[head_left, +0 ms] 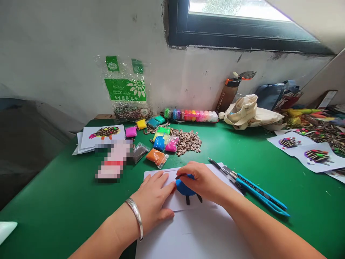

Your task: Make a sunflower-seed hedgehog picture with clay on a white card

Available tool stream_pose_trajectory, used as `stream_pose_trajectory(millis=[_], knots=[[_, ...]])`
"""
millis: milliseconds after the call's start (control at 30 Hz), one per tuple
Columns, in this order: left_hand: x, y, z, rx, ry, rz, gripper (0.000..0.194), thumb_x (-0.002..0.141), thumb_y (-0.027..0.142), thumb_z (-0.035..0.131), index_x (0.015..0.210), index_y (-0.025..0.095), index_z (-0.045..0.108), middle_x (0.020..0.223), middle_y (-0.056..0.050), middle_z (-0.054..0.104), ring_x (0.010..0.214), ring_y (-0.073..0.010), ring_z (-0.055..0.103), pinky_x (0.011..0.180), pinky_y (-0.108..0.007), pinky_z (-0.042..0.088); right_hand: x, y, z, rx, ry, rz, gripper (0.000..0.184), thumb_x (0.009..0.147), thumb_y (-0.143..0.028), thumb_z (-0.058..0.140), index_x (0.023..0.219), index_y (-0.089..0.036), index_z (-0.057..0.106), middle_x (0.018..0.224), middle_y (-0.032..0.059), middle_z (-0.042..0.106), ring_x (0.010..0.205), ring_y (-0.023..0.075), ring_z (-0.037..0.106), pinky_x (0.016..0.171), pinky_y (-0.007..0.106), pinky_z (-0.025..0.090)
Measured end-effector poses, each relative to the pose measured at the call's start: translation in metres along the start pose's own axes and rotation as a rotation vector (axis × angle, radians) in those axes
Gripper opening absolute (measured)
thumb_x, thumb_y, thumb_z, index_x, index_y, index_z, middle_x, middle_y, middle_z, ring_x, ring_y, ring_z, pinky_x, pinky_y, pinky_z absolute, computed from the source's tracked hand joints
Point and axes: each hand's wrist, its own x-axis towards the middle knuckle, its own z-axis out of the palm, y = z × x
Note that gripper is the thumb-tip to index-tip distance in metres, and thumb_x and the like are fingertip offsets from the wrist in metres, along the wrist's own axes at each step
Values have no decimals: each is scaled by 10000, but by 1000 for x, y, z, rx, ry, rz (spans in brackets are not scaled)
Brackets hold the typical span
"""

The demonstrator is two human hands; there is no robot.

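Blue shape with 2 black legs on white paper, partly hidden by right hand, its grip pinching small dark piece at shape's upper left. Left hand palm-down on paper, grip unclosed. Farther out: seed pile, colored packets, green bench.

“BE YOUNGER” on the bottle, “瓜子” on the bag

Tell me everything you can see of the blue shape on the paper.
The blue shape is rounded and smooth, perhaps clay. It lies on white paper, with two short dark strips at its lower edge. The right hand, pinching a small dark piece, hides part of its right side. The left hand rests close to its left edge; contact is unclear.
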Motion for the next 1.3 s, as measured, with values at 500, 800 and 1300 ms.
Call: stream_pose_trajectory(millis=[500,800,1300], knots=[[1,1,0,16,-63,-21,597,703,376,709,1251,251,505,1349,-122,464,1302,-365,320,1048,-592,300,2,11,13,-262,-20,-188,187,851,-110,543,787,-206,690,726,36,643,757,173,503,692,291,357],[1,1,3,30,-52,-19,623,697,364,718,1268,257,495,1362,-125,456,1309,-376,313,1042,-609,297,4,13,15,-346,-34,-193,177,856,-135,549,762,-203,682,708,36,618,731,164,462,678,294,332],[2,9,-8,68,-126,-52,634,725,379,697,1305,236,489,1412,-148,413,1329,-385,287,1047,-619,277,6,20,20,-335,-57,-200,189,867,-156,537,736,-203,665,678,17,600,728,148,432,676,275,312]])
